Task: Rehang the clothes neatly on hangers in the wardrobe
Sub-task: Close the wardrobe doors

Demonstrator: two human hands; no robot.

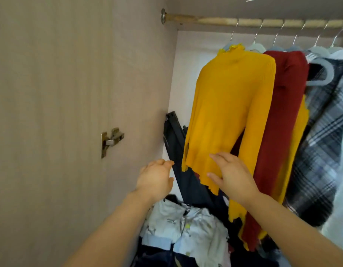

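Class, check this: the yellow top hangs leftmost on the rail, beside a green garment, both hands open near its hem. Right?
No: the head view shows a dark red garment, not green, beside the yellow top. It does hang leftmost on the rail, left hand and right hand open near its hem.

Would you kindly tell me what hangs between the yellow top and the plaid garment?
Head view: a dark red garment, a yellow strip along its right edge, hangs between yellow top and plaid garment.
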